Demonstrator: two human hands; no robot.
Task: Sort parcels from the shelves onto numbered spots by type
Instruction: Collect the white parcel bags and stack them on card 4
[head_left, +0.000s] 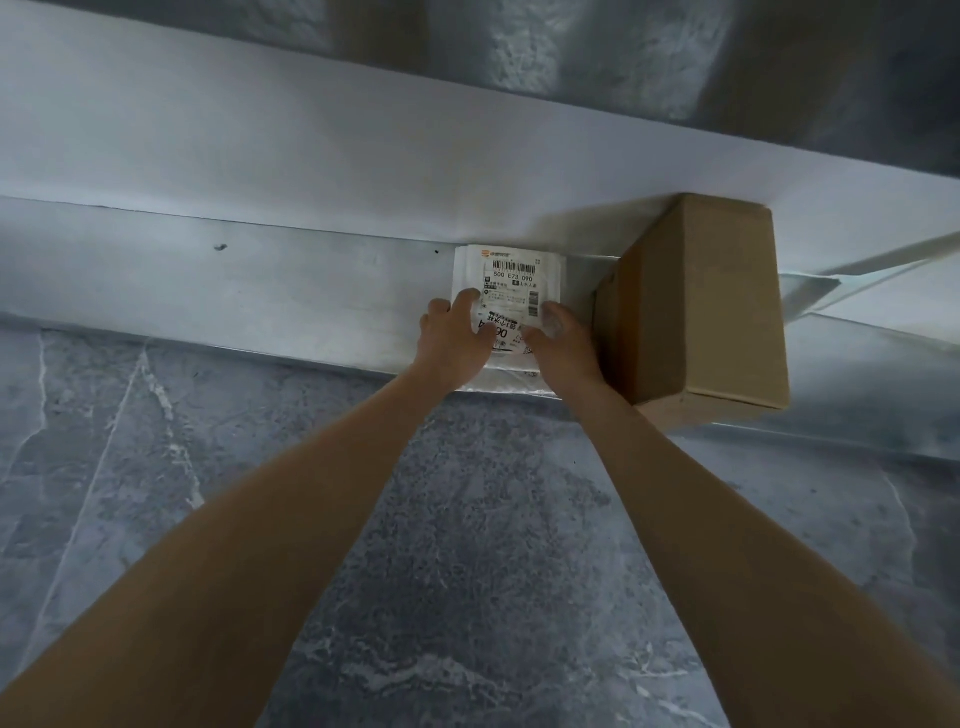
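A flat white parcel (511, 273) with a barcode label lies on the low metal shelf (260, 280), its near edge overhanging the shelf's front lip. My left hand (457, 338) lies on its left part, fingers curled over the label. My right hand (558, 338) lies on its right part, thumb on the label. Both arms reach straight forward from below. A brown cardboard box (711, 306) stands on the same shelf, right beside the white parcel and touching my right hand's side.
An upper white shelf board (311, 140) runs across above the parcels. Below the shelf is grey marbled floor (467, 571). A thin metal brace (857, 270) slants at the right behind the box. The shelf stretches bare to the left.
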